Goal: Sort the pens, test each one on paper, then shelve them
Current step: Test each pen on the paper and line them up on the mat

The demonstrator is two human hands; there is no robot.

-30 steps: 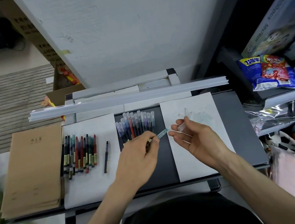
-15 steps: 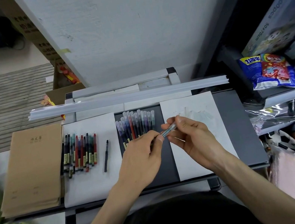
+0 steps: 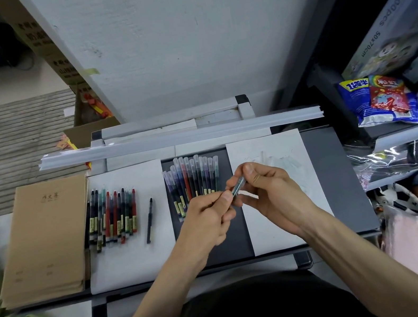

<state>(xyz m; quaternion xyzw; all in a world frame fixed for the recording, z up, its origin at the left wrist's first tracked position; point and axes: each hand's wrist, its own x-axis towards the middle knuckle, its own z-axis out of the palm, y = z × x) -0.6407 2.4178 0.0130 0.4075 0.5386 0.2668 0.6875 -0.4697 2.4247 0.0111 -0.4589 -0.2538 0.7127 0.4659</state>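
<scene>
My left hand and right hand meet fingertip to fingertip, each pinching an end of one teal pen just above the grey table. Far out to the left of my left hand lies one stack of brown notebooks. There are two white sheets: the left sheet beside my left hand and the right sheet under my right. On the left sheet lies a packed bunch of pens, roughly a dozen, and one loose dark pen nearer my hand. Just beyond my left knuckles sit about eleven capped pens in a row. A second ago my hands were apart, the left gripping the pen and the right pinching its clear cap. Now they have closed together on the pen.
</scene>
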